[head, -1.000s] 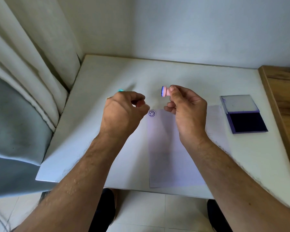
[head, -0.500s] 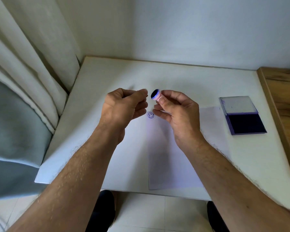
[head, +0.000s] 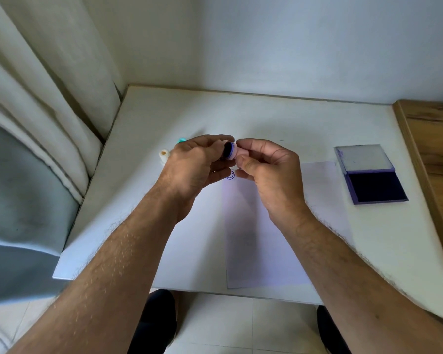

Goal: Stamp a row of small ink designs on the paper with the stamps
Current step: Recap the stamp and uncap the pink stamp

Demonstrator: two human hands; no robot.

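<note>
At frame centre, the right hand (head: 269, 172) pinches a pink stamp (head: 232, 151); the left hand's (head: 195, 164) curled fingers touch its inked end above the paper (head: 264, 238).

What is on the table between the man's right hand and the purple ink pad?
Only the paper, lying flat between the right hand and ink pad, seen in the head view.

No words, brands or numbers can be read anywhere. The one sign is a round smiley stamp mark (head: 230, 175) in blue-violet ink on the paper (head: 264, 233), at its 11 o'clock corner, partly hidden by the fingers (head: 221, 172) above it.
</note>
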